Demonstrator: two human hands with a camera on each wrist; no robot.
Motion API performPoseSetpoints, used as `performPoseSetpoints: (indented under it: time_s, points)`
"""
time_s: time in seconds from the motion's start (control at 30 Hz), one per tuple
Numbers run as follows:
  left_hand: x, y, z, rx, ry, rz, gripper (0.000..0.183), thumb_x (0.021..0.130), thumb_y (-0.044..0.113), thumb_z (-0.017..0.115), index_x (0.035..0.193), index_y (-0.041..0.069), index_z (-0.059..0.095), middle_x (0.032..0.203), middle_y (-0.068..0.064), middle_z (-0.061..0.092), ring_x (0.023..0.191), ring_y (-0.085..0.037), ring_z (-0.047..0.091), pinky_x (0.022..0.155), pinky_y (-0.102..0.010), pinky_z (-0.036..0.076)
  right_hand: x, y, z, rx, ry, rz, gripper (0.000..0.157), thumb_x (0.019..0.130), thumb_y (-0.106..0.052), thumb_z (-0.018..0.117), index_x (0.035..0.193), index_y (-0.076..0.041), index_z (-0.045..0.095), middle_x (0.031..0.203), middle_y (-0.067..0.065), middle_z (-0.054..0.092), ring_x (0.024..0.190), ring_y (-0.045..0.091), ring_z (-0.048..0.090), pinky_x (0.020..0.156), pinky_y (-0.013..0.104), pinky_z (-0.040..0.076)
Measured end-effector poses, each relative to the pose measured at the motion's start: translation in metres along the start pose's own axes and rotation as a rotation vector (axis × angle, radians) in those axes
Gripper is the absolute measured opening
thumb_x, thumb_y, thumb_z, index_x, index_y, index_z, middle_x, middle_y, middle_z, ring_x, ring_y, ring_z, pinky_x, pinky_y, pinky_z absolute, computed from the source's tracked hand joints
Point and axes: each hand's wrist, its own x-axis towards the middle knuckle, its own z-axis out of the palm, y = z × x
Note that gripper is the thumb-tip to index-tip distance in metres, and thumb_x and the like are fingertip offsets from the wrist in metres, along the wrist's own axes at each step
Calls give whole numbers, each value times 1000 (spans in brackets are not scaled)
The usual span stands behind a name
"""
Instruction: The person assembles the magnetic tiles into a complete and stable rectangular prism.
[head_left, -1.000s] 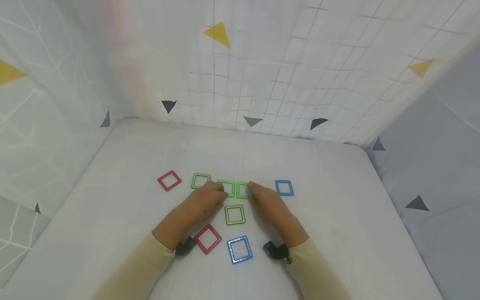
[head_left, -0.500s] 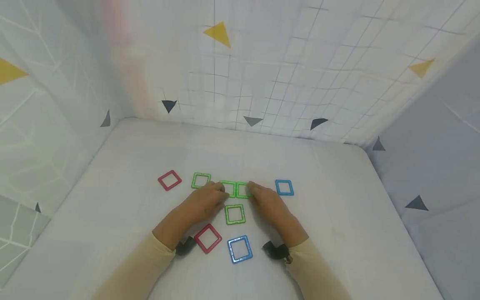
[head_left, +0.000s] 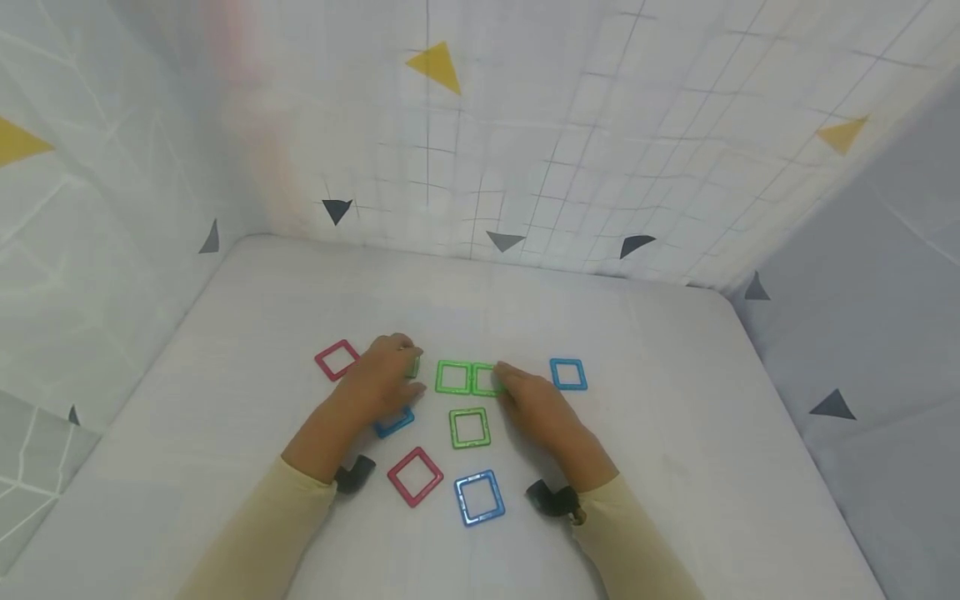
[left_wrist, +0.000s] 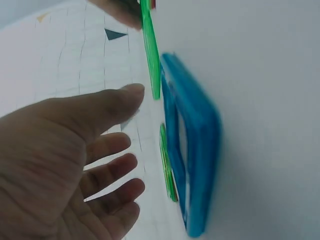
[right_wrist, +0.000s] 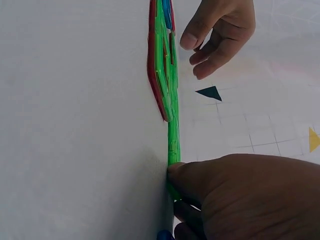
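Observation:
Two green magnetic tiles, a left green tile [head_left: 453, 392] and a right green tile [head_left: 476, 380], lie edge to edge mid-table in the head view. My right hand [head_left: 542, 408] grips the right one at its outer edge, with the thumb [right_wrist: 187, 175] against it in the right wrist view. Over a third green tile [head_left: 416, 367] hovers my left hand [head_left: 378, 379], partly covering it. Its fingers are spread and loosely bent, with nothing between them in the left wrist view. A blue tile [left_wrist: 205, 135] lies below that hand, partly hidden in the head view.
Near the pair lies another green tile [head_left: 470, 445]. Closer to me are a red tile [head_left: 401, 492] and a blue tile [head_left: 485, 518]. Another red tile [head_left: 324, 367] lies at the left, and a further blue tile [head_left: 570, 387] at the right. A patterned cloth wall [head_left: 480, 167] rises behind.
The two middle green tiles came together, closing the gap between them. My left hand then let go of the left one and moved left, uncovering a blue tile. The right hand stayed put.

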Motion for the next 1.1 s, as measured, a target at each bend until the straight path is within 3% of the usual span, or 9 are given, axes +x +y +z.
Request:
performPoseSetpoints:
  time_s: [0.47,0.77,1.1]
  points:
    - [4,-12,3,-53,-51,-38,68,89,36,75,148,15,49,155,-8,43,145,-31,36,111,-51,40,-1,-1,-1,5,-6,9,51,100,-25,60,149,-20,46,153,-7,44,143,15,40,114,37,37]
    - [10,-17,19,26,64,-8,56,88,32,76,136,9,59,136,-11,60,130,-30,53,104,-46,49,0,-3,-1,-6,0,18,51,100,-24,61,149,-20,47,153,-7,45,142,16,41,114,38,38]
    - [8,-10,14,9,-15,-46,61,90,28,74,142,4,52,144,-15,51,136,-33,46,106,-48,47,0,-2,-2,-8,-2,8,51,100,-24,61,149,-19,47,153,-5,45,143,16,41,114,38,38]
